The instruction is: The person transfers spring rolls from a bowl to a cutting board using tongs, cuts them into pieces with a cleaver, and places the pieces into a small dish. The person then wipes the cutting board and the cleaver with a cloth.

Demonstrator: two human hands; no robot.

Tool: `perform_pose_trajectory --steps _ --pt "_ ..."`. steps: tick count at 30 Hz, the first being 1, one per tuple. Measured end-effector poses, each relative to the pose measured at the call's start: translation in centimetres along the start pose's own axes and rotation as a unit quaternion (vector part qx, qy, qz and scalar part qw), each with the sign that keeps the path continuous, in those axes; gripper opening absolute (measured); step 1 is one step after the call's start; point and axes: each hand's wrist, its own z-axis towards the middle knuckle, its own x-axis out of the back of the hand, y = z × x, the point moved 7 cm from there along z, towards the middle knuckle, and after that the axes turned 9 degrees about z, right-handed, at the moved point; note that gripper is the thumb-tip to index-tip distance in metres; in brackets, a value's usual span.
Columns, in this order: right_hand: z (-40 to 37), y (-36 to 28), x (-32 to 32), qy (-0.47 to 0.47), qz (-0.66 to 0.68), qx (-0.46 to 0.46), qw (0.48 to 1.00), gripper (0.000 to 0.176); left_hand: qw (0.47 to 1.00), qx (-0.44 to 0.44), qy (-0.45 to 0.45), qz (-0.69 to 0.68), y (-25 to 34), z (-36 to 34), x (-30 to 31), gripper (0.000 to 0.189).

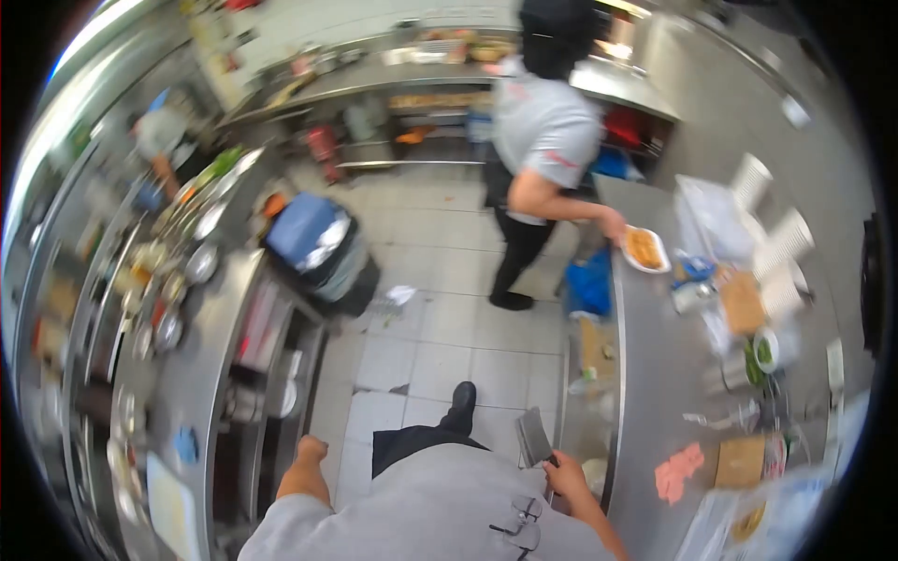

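In my right hand (563, 474) is a cleaver (534, 438); my fingers are closed round its dark handle and the broad blade points up and away from me. It is beside the left edge of the right-hand steel counter (645, 393). My left hand (312, 449) hangs low at my side, near the left counter's shelves. It looks small and rounded from above, and its fingers are too hidden to make out. A pair of glasses (520, 528) hangs on the front of my grey shirt.
A co-worker (547, 122) ahead touches a white tray of orange food (645, 249) on the right counter. A pink cloth (679, 473) and stacked cups (784, 241) are also there. A lidded bin (313, 234) stands left; another person (164, 136) bends at far left.
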Motion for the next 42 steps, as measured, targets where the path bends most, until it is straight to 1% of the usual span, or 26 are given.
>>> perform_pose_trajectory --steps 2,4,5,6,8,9,11,12,14,15,17,18,19,20,21,22,24,26,27,28,31,32,34,35,37,42 --pt "1.1 0.6 -3.1 -0.041 -0.070 0.025 0.996 0.054 0.984 0.110 -0.007 -0.138 -3.6 -8.2 -4.4 0.049" --pt "4.0 0.7 -6.0 0.019 -0.264 0.228 0.937 0.054 0.988 0.120 -0.013 -0.093 -4.2 -11.0 -12.3 0.048" --pt "3.2 -1.6 -7.3 -0.021 -0.217 0.190 0.957 0.054 0.977 0.136 -0.040 -0.157 -4.3 -13.6 -15.9 0.047" --pt "1.6 -5.4 -9.1 -0.052 -0.245 0.212 0.945 0.054 0.961 0.150 -0.065 -0.222 -3.8 -15.7 -18.6 0.047" --pt "-1.2 -11.3 -12.6 -0.088 -0.273 0.207 0.935 0.051 0.928 0.101 -0.225 -0.279 -1.6 -19.6 -21.8 0.042" --pt "-2.6 -13.8 -14.6 -0.106 -0.297 0.224 0.922 0.051 0.915 0.116 -0.232 -0.310 -0.9 -21.2 -24.7 0.042" --pt "-4.5 -17.3 -18.8 -0.163 -0.270 0.172 0.933 0.047 0.907 0.209 -0.054 -0.363 -2.1 -21.8 -27.3 0.041" --pt "-3.5 -17.1 -20.9 -0.171 -0.287 0.185 0.924 0.047 0.896 0.221 -0.056 -0.381 -3.2 -21.6 -28.8 0.041" --pt "-1.1 -17.2 -25.4 -0.168 -0.290 0.276 0.901 0.046 0.934 0.054 -0.098 -0.340 -4.7 -20.8 -31.3 0.046" --pt "-1.7 -18.4 -27.8 -0.178 -0.299 0.286 0.893 0.046 0.920 0.085 -0.058 -0.378 -7.2 -21.4 -32.4 0.057" --pt "-3.2 -20.4 -33.1 -0.187 -0.313 0.288 0.885 0.048 0.898 0.141 -0.053 -0.413 -12.3 -22.0 -34.4 0.063" --pt "-3.8 -21.4 -36.1 -0.192 -0.315 0.294 0.882 0.048 0.880 0.183 -0.049 -0.436 -15.6 -21.9 -34.3 0.069" --pt "-4.3 -21.9 -38.8 -0.181 -0.310 0.314 0.879 0.048 0.883 0.170 -0.055 -0.434 -18.6 -22.3 -32.7 0.079" --pt "-4.4 -21.7 -40.8 -0.163 -0.301 0.328 0.880 0.049 0.886 0.165 -0.055 -0.429 -21.7 -22.4 -32.3 0.079" --pt "-3.3 -20.2 -43.4 -0.182 -0.252 0.332 0.891 0.050 0.869 0.203 -0.013 -0.450 -25.6 -21.5 -30.6 0.079" --pt "-5.4 -20.1 -45.4 -0.180 -0.269 0.332 0.886 0.050 0.857 0.222 0.034 -0.464 -28.8 -19.7 -27.9 0.078" --pt "-14.4 -25.4 -49.9 -0.169 -0.325 0.324 0.872 0.048 0.804 0.176 0.225 -0.521 -35.9 -19.4 -18.9 0.074" --pt "-16.7 -26.1 -52.9 -0.172 -0.348 0.308 0.869 0.048 0.801 0.112 0.396 -0.435 -42.1 -20.2 -7.2 0.061" --pt "-17.7 -26.6 -54.0 -0.176 -0.348 0.299 0.871 0.048 0.786 0.109 0.427 -0.434 -45.0 -18.0 -4.7 0.056" --pt "-18.7 -27.2 -54.8 -0.164 -0.339 0.306 0.875 0.047 0.775 0.092 0.506 -0.367 -47.9 -14.4 -3.5 0.056" --pt "-20.8 -28.5 -55.9 -0.143 -0.333 0.269 0.892 0.047 0.797 0.126 0.524 -0.272 -52.7 -11.0 2.8 0.054" --pt "-20.9 -28.7 -56.5 -0.147 -0.353 0.261 0.886 0.046 0.797 0.108 0.528 -0.273 -53.1 -8.5 2.6 0.054" --pt "-21.2 -29.2 -56.5 -0.137 -0.350 0.258 0.890 0.047 0.834 0.144 0.474 -0.242 -54.0 -4.1 0.0 0.052" --pt "-21.5 -29.6 -56.2 -0.126 -0.330 0.243 0.903 0.046 0.836 0.143 0.472 -0.242 -53.7 -4.0 0.0 0.052" --pt "-20.6 -30.3 -56.6 -0.119 -0.312 0.223 0.916 0.045 0.812 0.207 0.494 -0.233 -53.0 -5.3 1.3 0.050" --pt "-17.7 -33.5 -58.5 -0.096 -0.226 0.244 0.938 0.042 0.798 0.235 0.510 -0.220 -55.0 -1.9 0.4 0.048"
